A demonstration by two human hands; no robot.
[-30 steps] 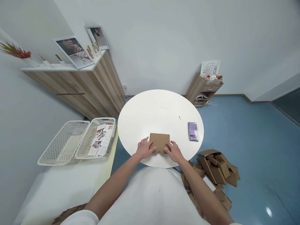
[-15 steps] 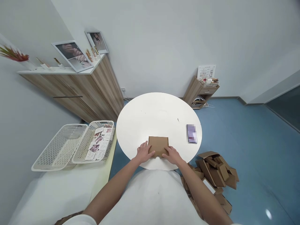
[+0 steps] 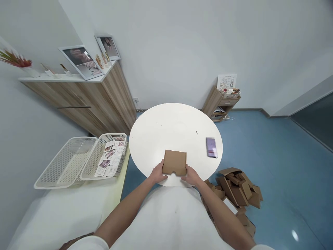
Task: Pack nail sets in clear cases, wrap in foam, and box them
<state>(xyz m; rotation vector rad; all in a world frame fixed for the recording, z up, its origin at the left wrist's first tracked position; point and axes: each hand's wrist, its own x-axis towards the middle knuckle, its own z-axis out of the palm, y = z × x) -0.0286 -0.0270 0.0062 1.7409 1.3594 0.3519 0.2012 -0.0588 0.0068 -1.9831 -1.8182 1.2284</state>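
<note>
A small brown cardboard box [image 3: 174,162], its lid closed and a notch in its near edge, is at the near side of the round white table [image 3: 156,135]. My left hand [image 3: 157,173] grips the box's near left corner, thumb towards the front edge. At the near right corner, my right hand [image 3: 191,175] holds the box in the same way. The fingers are partly hidden behind the box's sides. Whether the box rests flat or is slightly raised, I cannot tell.
A purple item [image 3: 211,147], blurred, lies at the table's right. Right of the table, brown boxes [image 3: 240,191] are piled on the floor. On the left stand a white basket with printed cards [image 3: 109,161] and another white basket [image 3: 65,163]. A wooden cabinet [image 3: 104,100] stands behind them.
My hands have moved from lying on top of the lid to gripping the box's sides at its near corners. The box's near edge now shows its notch.
</note>
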